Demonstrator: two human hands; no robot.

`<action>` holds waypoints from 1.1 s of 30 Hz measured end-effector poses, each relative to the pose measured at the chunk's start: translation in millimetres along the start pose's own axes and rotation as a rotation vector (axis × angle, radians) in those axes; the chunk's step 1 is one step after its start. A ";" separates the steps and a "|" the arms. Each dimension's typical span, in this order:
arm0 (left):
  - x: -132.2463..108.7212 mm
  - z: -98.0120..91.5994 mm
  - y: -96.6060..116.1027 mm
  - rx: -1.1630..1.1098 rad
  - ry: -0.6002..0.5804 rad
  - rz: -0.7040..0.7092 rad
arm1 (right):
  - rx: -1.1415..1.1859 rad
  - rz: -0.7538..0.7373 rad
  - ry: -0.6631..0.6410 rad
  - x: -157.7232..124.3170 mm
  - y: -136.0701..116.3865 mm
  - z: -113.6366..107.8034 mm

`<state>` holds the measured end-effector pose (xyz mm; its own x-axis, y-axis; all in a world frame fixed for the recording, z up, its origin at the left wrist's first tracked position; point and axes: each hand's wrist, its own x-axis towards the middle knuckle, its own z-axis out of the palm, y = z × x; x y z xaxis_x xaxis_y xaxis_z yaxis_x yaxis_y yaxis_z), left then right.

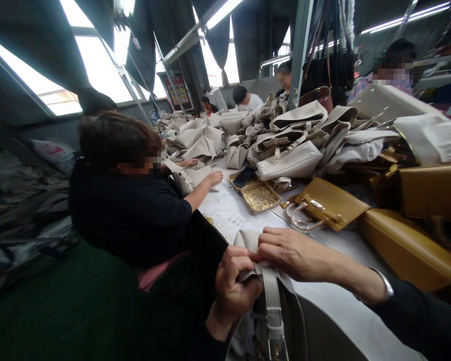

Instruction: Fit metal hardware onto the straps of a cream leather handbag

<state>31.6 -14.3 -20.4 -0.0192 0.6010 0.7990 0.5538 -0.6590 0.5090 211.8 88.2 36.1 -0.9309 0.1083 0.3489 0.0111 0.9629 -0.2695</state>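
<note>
A light beige handbag lies at the table's near edge, its buckled strap running down toward me. My left hand is closed around the bag's upper edge, thumb and curled fingers pinching the material. Just to its right, my right hand presses bent fingers onto the same edge, close against the left fingers. Whatever sits between the fingertips is hidden. A bracelet circles my right wrist.
A box of small gold metal pieces stands ahead, beside a dark phone. Mustard handbags lie right. Beige bags are heaped behind. A co-worker sits at left, handling another beige bag.
</note>
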 end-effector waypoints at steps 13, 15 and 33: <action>-1.4 -1.6 -2.3 -0.051 0.023 -0.055 | 0.605 0.193 0.103 -9.1 6.9 -5.6; -1.8 -1.9 -2.5 -0.044 0.029 -0.052 | 0.625 0.174 0.096 -9.1 6.7 -7.9; -5.1 -4.0 -5.0 -0.028 0.033 -0.063 | 0.567 0.176 0.078 6.9 12.6 8.2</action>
<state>25.6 -15.9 -25.7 -0.0810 0.6264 0.7753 0.5268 -0.6334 0.5668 202.5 99.0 27.7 -0.9030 0.2930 0.3142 -0.0535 0.6489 -0.7590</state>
